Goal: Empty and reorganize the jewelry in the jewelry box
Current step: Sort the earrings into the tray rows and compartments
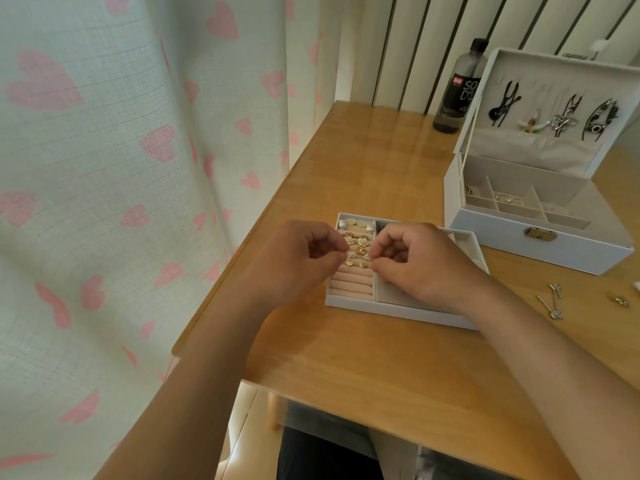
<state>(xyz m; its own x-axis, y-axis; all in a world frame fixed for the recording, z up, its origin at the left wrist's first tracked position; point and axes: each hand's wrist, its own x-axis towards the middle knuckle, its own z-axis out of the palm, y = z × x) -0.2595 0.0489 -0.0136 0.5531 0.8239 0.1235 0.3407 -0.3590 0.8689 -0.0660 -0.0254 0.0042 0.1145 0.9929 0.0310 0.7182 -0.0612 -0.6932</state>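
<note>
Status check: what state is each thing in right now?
jewelry box: lid open
tray: out of the box, on the table
bottle: upright, capped
left hand: fingers pinched over tray, contents unclear
right hand: fingers pinched over tray, contents unclear

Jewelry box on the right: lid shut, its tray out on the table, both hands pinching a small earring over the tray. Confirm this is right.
Wrong on the lid: in the head view the jewelry box has its lid standing open, hair clips hanging inside. The rest holds: the tray is out on the table, and the left hand and right hand pinch a small earring over it.
</note>
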